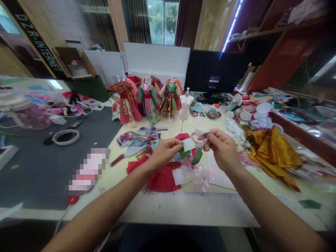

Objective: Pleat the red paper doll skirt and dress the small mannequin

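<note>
Over the middle of the table, my left hand [167,151] pinches a small pale square piece [188,144], perhaps paper or tape. A curled white strip [201,133], partly see-through, is pinched in my right hand [222,147]; whether it is tape is not clear. My hands are close together but apart. Below them lie red doll-size fabric [164,179] and a green and red cloth piece [196,156]. Another white square [179,176] rests on the red fabric beside crinkled clear plastic [201,176].
Behind my hands stand a bare white doll torso [186,105] and several dressed doll forms [149,98]. A knife-like tool with a red handle [117,160] lies left. Golden cloth [273,150] is right, a tape roll [66,137] far left, a ruler [189,193] in front.
</note>
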Action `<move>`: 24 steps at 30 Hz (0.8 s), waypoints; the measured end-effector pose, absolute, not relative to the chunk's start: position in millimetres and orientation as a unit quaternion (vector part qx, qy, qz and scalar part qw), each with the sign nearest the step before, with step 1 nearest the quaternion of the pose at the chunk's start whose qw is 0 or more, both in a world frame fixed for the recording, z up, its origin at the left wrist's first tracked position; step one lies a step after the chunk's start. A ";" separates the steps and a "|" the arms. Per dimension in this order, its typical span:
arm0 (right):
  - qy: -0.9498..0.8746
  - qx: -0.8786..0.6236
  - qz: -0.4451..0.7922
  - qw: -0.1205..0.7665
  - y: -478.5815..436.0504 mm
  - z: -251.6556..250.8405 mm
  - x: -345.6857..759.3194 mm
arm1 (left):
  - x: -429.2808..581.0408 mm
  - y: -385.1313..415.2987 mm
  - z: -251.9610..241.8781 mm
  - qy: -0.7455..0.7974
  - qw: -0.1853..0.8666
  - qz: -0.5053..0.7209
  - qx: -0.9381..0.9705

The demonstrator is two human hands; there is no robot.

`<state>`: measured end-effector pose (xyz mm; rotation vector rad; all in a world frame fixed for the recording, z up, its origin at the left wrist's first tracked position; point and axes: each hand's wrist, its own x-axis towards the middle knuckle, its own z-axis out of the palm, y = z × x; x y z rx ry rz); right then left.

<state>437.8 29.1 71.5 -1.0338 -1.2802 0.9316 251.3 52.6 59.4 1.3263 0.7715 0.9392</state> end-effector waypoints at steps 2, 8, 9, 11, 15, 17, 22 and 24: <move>-0.535 -0.433 0.385 0.614 28.1 74.3 443.6 | 245.5 59.3 61.4 0.360 0.607 0.417 0.572; -0.551 -0.488 0.351 0.579 23.1 71.5 466.5 | 222.2 96.3 46.6 0.481 0.393 0.354 0.699; -0.570 -0.509 0.349 0.542 22.3 68.7 468.1 | 219.4 101.8 41.8 0.490 0.368 0.345 0.711; -0.623 -0.545 0.340 0.446 21.1 61.6 467.5 | 215.9 110.2 32.4 0.501 0.325 0.325 0.733; -0.750 -0.569 0.223 0.253 24.4 45.2 454.0 | 216.2 118.8 19.7 0.508 0.253 0.280 0.774; -0.781 -0.577 0.160 0.176 30.3 36.6 445.0 | 217.6 122.0 16.4 0.507 0.225 0.261 0.790; -0.778 -0.598 0.157 0.111 55.8 17.4 430.9 | 218.1 129.7 10.4 0.499 0.182 0.219 0.819; -0.771 -0.596 0.179 0.134 65.8 16.0 430.5 | 216.8 130.4 9.1 0.493 0.181 0.205 0.826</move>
